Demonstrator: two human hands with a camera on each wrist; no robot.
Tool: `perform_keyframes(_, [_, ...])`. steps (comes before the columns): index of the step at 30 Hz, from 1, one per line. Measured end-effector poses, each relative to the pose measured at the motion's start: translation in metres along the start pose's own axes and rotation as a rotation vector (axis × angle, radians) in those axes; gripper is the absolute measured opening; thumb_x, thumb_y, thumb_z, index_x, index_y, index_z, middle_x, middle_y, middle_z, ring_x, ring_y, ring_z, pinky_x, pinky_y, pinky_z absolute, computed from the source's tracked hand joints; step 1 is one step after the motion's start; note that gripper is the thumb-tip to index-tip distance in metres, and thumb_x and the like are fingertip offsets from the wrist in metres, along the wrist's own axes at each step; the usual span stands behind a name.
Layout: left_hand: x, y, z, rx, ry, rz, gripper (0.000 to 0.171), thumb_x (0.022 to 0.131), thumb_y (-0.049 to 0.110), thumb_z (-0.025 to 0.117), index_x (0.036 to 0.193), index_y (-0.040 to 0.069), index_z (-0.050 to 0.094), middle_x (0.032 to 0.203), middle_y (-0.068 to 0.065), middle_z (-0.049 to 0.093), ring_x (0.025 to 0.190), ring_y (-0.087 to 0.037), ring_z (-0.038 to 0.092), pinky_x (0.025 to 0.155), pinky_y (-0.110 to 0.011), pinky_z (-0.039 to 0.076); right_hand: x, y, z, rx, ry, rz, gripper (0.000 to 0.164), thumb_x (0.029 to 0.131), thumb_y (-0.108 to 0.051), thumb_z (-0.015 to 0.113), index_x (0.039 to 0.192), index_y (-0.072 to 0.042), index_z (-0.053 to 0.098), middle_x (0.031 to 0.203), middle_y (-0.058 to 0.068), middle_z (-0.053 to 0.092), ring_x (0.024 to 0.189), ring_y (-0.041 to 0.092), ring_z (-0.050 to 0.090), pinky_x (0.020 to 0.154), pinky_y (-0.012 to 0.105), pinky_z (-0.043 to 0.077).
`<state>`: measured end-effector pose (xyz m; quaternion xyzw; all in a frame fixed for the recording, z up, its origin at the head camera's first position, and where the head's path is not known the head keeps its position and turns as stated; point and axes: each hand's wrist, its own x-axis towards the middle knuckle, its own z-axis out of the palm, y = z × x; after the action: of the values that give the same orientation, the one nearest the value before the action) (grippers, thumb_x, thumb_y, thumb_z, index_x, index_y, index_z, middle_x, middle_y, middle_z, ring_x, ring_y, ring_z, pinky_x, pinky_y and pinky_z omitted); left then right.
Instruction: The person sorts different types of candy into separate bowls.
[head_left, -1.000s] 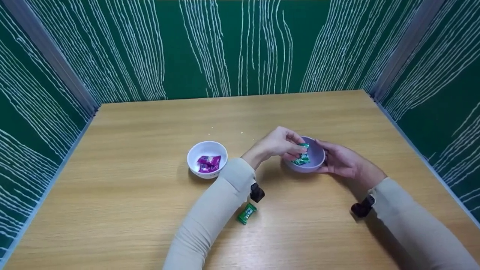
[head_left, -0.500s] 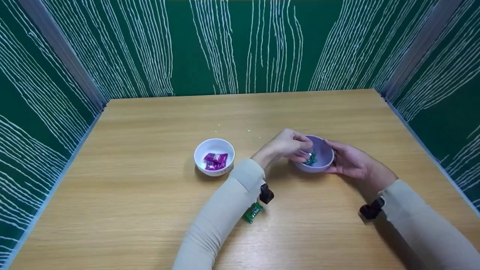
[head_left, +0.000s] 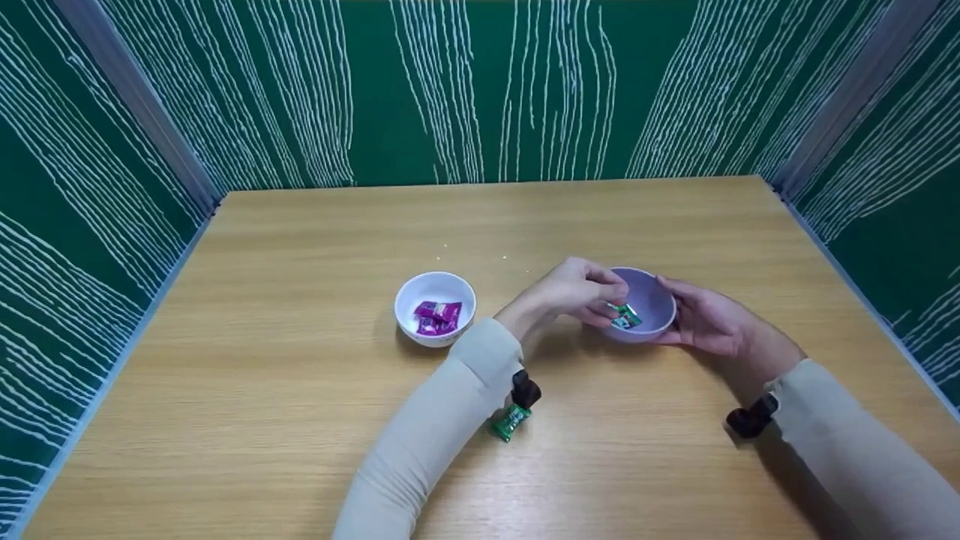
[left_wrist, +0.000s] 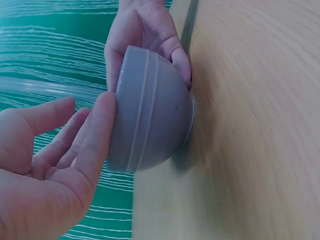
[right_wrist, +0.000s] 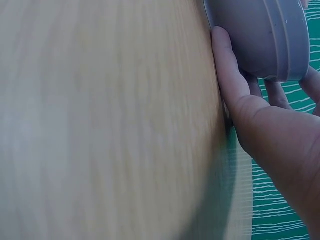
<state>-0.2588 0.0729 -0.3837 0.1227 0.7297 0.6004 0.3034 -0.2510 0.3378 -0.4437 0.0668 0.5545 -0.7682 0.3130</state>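
Note:
A light purple bowl [head_left: 654, 301] stands on the table, right of centre. My right hand [head_left: 711, 322] grips it from the right side; the right wrist view shows the thumb low along the bowl's [right_wrist: 255, 40] wall. Green-wrapped candy [head_left: 626, 316] lies inside it, partly covered by my left fingers. My left hand [head_left: 574, 291] reaches over the bowl's left rim. In the left wrist view the left hand's [left_wrist: 55, 160] thumb and fingers stand apart, with no candy visible between them. Another green-wrapped candy [head_left: 512, 422] lies on the table beside my left wrist.
A white bowl [head_left: 433, 283] with purple-wrapped candies [head_left: 439, 317] stands left of my left forearm. Tiny white specks lie on the table [head_left: 300, 360] behind the bowls. Green walls [head_left: 412, 90] with white lines close off the back and sides.
The green candy that my left hand pinched one second ago now lies in the purple bowl, and the fingers have loosened. The right hand keeps its grip. The head view has shifted slightly.

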Motion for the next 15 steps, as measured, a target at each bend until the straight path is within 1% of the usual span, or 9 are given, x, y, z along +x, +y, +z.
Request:
perform_keyframes(3, [-0.016,-0.001,-0.012,0.054,-0.04,0.011,0.026,0.097,0.018,0.071,0.12,0.006,0.073,0.107,-0.01,0.071,0.092,-0.025,0.073,0.075,-0.035,0.064,0.0,0.001,0.001,0.013,0.009,0.0,0.072,0.108,-0.045,0.046,0.164,-0.021,0.007,0.167,0.005,0.006,0.149,0.028,0.017,0.112,0.054,0.041])
perform_keyframes(5, [-0.028,-0.003,-0.021,0.097,-0.047,-0.001,0.026,0.098,0.02,0.07,0.12,0.007,0.073,0.11,-0.012,0.071,0.092,-0.024,0.072,0.077,-0.037,0.064,0.001,0.001,0.001,0.025,0.009,-0.004,0.07,0.108,-0.043,0.046,0.163,-0.02,0.009,0.167,0.004,0.003,0.151,0.027,0.011,0.112,0.055,0.041])
perform_keyframes(7, [-0.04,-0.006,-0.029,0.134,-0.052,-0.031,0.026,0.098,0.021,0.07,0.121,0.007,0.073,0.113,-0.015,0.072,0.095,-0.025,0.072,0.077,-0.039,0.064,0.001,0.002,0.001,0.037,0.013,-0.007,0.067,0.108,-0.042,0.048,0.161,-0.019,0.012,0.168,0.004,0.0,0.152,0.025,0.007,0.111,0.055,0.041])
perform_keyframes(9, [-0.052,-0.011,-0.037,0.162,-0.058,-0.064,0.028,0.099,0.022,0.07,0.122,0.007,0.071,0.116,-0.015,0.071,0.098,-0.026,0.072,0.078,-0.04,0.063,0.001,0.002,0.002,0.043,0.021,-0.01,0.064,0.108,-0.04,0.048,0.159,-0.019,0.015,0.168,0.003,-0.001,0.153,0.024,0.006,0.111,0.056,0.042])
perform_keyframes(11, [-0.064,-0.017,-0.044,0.18,-0.07,-0.104,0.031,0.098,0.025,0.07,0.124,0.008,0.07,0.115,-0.013,0.072,0.1,-0.027,0.072,0.077,-0.039,0.063,0.001,0.001,0.001,0.049,0.031,-0.009,0.064,0.107,-0.04,0.049,0.159,-0.02,0.016,0.169,0.003,-0.001,0.153,0.025,0.006,0.111,0.056,0.042])
perform_keyframes(13, [-0.076,-0.025,-0.051,0.188,-0.094,-0.14,0.035,0.098,0.027,0.07,0.126,0.007,0.068,0.116,-0.013,0.071,0.102,-0.029,0.071,0.077,-0.037,0.063,-0.001,0.0,0.001,0.047,0.039,-0.007,0.067,0.107,-0.041,0.05,0.161,-0.021,0.015,0.169,0.003,-0.001,0.153,0.025,0.007,0.11,0.057,0.042])
perform_keyframes(15, [-0.087,-0.037,-0.057,0.189,-0.126,-0.177,0.037,0.097,0.03,0.071,0.126,0.008,0.067,0.114,-0.013,0.072,0.099,-0.03,0.071,0.075,-0.036,0.063,-0.001,-0.001,0.001,0.043,0.038,-0.008,0.07,0.107,-0.041,0.05,0.162,-0.021,0.012,0.169,0.003,-0.001,0.153,0.026,0.008,0.111,0.057,0.041])
